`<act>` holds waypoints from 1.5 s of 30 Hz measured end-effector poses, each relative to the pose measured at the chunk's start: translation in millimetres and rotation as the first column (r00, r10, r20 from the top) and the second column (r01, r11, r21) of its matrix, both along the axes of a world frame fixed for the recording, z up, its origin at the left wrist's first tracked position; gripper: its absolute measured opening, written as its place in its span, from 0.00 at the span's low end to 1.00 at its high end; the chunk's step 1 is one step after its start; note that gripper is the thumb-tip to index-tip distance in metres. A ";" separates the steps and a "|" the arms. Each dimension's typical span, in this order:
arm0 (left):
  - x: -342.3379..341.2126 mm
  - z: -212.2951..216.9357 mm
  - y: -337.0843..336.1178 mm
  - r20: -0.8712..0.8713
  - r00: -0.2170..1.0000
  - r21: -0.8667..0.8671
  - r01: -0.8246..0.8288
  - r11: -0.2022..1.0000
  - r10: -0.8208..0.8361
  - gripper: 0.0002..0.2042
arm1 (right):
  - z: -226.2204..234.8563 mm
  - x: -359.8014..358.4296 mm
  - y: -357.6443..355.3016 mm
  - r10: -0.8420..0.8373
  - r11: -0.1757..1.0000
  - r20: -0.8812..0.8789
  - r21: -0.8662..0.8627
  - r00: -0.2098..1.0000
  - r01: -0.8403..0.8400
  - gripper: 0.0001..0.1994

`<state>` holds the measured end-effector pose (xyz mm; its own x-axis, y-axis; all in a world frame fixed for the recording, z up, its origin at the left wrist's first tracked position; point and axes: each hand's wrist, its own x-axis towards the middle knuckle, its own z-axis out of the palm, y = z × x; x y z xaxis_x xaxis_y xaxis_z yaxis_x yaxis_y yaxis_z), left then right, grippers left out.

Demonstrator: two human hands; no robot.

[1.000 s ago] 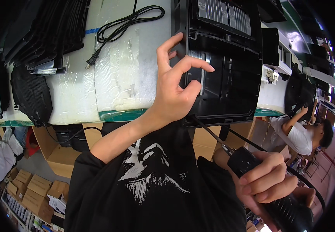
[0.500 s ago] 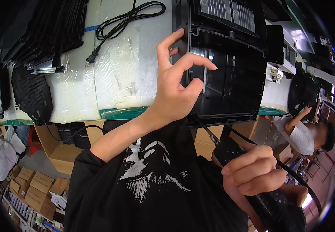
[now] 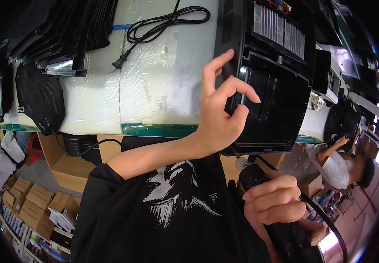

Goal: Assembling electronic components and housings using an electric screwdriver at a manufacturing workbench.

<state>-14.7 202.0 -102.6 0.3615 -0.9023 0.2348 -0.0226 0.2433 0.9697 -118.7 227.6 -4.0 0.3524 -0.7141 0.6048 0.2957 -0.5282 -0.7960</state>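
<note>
In my right hand [image 3: 277, 201] is a black electric screwdriver [image 3: 253, 176], my fingers wrapped round its body. Its short shaft points up and left at the near edge of a black plastic housing [image 3: 268, 144]; the bit's tip is hidden there. My left hand [image 3: 222, 118] lies over the housing's left wall, fingers apart and bent. One fingertip rests on the outer wall, while forefinger and thumb curve over the hollow inside, with nothing between them. Grey ribbed panels [image 3: 279, 33] sit in the far part of the housing.
A coiled black power cord [image 3: 167, 19] lies on the padded white bench top [image 3: 154, 96]. Stacked black plastic parts [image 3: 66, 35] and a black mesh piece [image 3: 40, 96] stand at left. Cardboard boxes [image 3: 34, 206] are below left. A co-worker [image 3: 336, 162] is at right.
The whole view has shifted, so the bench and housing appear further right and lower. The screwdriver has come closer to the housing, with less shaft showing. My left hand keeps its pose.
</note>
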 end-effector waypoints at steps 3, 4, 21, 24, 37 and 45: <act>-0.4 -1.7 0.9 0.002 1.000 0.010 0.004 1.000 -0.004 0.12 | -1.1 5.8 1.1 -0.020 1.000 0.006 -0.021 1.000 0.020 0.21; 0.1 -1.6 0.9 -0.009 1.000 0.024 0.008 1.000 -0.008 0.12 | -1.2 7.3 1.2 -0.030 0.999 0.008 -0.031 1.000 0.030 0.24; 3.4 6.8 -9.5 -0.001 0.996 0.046 0.094 0.994 -0.094 0.11 | 33.5 -68.4 -5.9 0.207 0.957 0.420 -0.274 0.884 -0.093 0.12; 18.1 3.9 -2.9 -0.066 0.994 0.044 0.091 0.995 -0.088 0.12 | 72.3 -104.7 -13.9 0.307 0.948 0.666 -0.279 0.679 -0.155 0.11; 35.1 2.8 -1.3 0.033 0.983 0.050 0.178 0.983 -0.179 0.13 | -29.0 -316.8 -100.9 -0.885 0.047 -0.453 0.144 0.108 0.988 0.13; 32.5 5.1 -1.0 0.045 0.987 0.057 0.148 0.987 -0.151 0.14 | -146.8 -348.5 -155.8 -0.360 0.062 -0.835 -0.467 -0.417 0.882 0.28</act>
